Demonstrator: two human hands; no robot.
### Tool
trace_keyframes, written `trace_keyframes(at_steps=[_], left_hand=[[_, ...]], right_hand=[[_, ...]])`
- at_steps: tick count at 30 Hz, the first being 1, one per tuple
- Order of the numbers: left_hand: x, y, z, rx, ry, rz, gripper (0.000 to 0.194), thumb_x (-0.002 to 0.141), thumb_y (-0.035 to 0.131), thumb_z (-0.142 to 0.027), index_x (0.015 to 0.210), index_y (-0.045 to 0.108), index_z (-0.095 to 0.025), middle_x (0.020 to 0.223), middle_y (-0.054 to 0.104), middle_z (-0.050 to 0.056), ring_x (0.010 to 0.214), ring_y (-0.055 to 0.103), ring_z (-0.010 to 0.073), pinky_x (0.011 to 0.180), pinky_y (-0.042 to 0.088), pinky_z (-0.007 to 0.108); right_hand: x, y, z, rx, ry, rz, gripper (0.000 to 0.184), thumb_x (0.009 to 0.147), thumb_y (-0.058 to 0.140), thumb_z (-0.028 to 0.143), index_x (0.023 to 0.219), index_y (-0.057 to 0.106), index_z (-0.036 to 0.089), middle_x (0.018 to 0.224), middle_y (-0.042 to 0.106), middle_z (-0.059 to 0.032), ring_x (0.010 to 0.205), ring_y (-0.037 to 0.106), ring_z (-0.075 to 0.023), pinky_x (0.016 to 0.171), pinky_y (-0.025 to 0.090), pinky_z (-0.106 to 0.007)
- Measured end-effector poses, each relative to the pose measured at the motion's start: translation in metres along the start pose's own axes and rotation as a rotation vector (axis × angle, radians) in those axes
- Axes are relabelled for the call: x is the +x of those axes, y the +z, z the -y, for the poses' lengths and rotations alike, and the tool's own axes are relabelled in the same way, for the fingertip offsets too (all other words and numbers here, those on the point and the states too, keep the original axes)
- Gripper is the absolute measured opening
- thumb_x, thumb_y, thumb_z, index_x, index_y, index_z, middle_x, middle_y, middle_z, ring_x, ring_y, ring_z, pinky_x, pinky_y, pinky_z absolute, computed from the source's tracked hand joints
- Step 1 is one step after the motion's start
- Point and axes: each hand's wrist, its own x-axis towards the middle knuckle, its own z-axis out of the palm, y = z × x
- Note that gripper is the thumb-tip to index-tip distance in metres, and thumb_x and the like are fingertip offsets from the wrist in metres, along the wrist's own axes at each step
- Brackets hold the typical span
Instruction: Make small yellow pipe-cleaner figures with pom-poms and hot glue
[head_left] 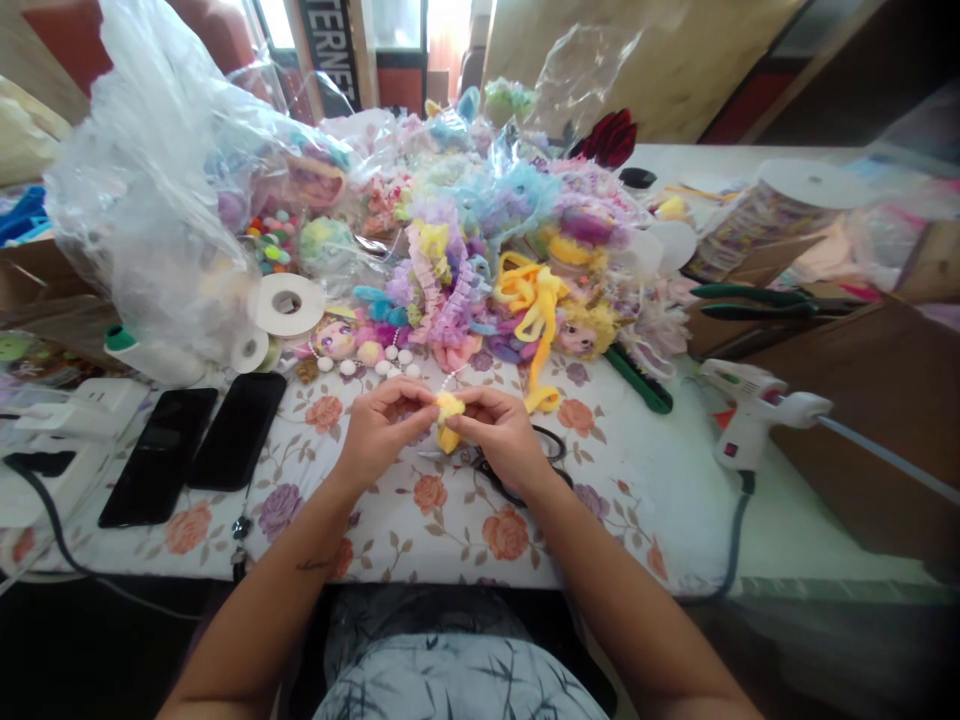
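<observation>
Mid-frame: our left hand and right hand both pinch a small yellow fabric piece over the floral tablecloth. Shaping step, likely; next needs steady fingertip grip.

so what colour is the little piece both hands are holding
Yellow: the small piece pinched between left hand and right hand, head view.

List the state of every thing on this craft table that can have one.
yellow fabric piece: pinched between both hands
left hand: grip shut on it
right hand: grip shut on it
scissors: lying under the right hand
glue gun: standing, corded
two phones: screens dark
tape roll: lying flat
</observation>
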Motion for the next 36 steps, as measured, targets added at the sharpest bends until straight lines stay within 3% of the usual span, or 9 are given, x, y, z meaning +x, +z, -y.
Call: trace_keyframes(at_steps=[9,18,28,36], left_hand=[[0.002,0.003,-0.003,-0.058,-0.136,-0.035,0.013,0.071,0.078,-0.027,0.078,0.073,-0.017,0.079,0.069,0.003,0.065,0.06,0.012,0.058,0.049,0.023],[0.001,0.004,0.001,-0.087,-0.177,-0.049,0.018,0.066,0.083,-0.026,0.078,0.073,-0.016,0.076,0.07,0.003,0.066,0.061,0.012,0.058,0.049,0.022],[0.001,0.005,0.007,-0.069,-0.178,-0.134,0.016,0.067,0.082,-0.028,0.078,0.076,-0.018,0.068,0.069,0.001,0.058,0.058,0.0104,0.052,0.045,0.021],[0.003,0.004,0.006,-0.175,-0.18,-0.101,0.019,0.063,0.085,-0.026,0.075,0.073,-0.017,0.07,0.069,0.001,0.06,0.058,0.0098,0.055,0.047,0.02]], right_hand=[[0.0,0.001,0.0,-0.09,-0.107,-0.006,0.021,0.063,0.084,0.028,0.08,0.072,0.021,0.076,0.068,-0.0003,0.069,0.062,-0.0148,0.064,0.053,-0.028],[0.0,-0.001,-0.006,-0.245,-0.31,0.007,0.014,0.07,0.073,0.017,0.083,0.072,0.023,0.087,0.066,-0.0028,0.081,0.062,-0.0172,0.07,0.05,-0.03],[0.0,0.001,-0.003,-0.199,-0.212,-0.027,0.019,0.068,0.079,0.027,0.083,0.069,0.021,0.076,0.063,-0.0003,0.068,0.059,-0.0147,0.062,0.049,-0.028],[-0.002,0.002,0.0,-0.078,-0.15,-0.006,0.023,0.06,0.087,0.029,0.075,0.071,0.021,0.079,0.066,-0.0006,0.072,0.061,-0.015,0.065,0.051,-0.029]])
